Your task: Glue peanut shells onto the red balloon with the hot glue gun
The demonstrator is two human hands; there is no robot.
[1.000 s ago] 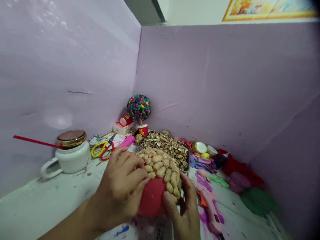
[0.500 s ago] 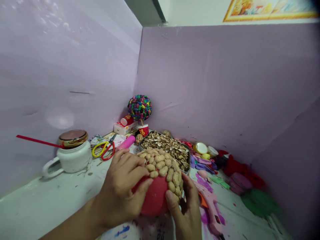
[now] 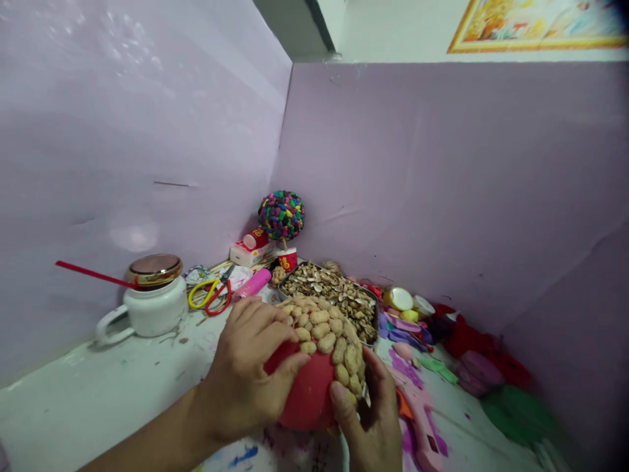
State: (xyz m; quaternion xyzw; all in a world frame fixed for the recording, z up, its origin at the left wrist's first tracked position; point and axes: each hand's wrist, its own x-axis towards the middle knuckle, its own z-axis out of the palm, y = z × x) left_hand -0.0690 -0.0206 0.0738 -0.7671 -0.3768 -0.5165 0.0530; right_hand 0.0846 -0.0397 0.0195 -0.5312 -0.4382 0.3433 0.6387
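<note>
Two hands are touching a red ball [image 3: 307, 396] partly covered in peanuts [image 3: 320, 316], just in front of the tray [image 3: 377, 328].
The left hand [image 3: 258, 364] is curling over the ball's left side, thumb near the peanuts' edge; whether it is pinching anything, I cannot tell; the right hand [image 3: 371, 410] is holding the ball's right side between thumb and fingers; brown shells [image 3: 314, 278] are filling the tray; scissors [image 3: 216, 298] are lying left of it; a pink glue gun [image 3: 420, 416] is lying nearer, to its right.
</note>
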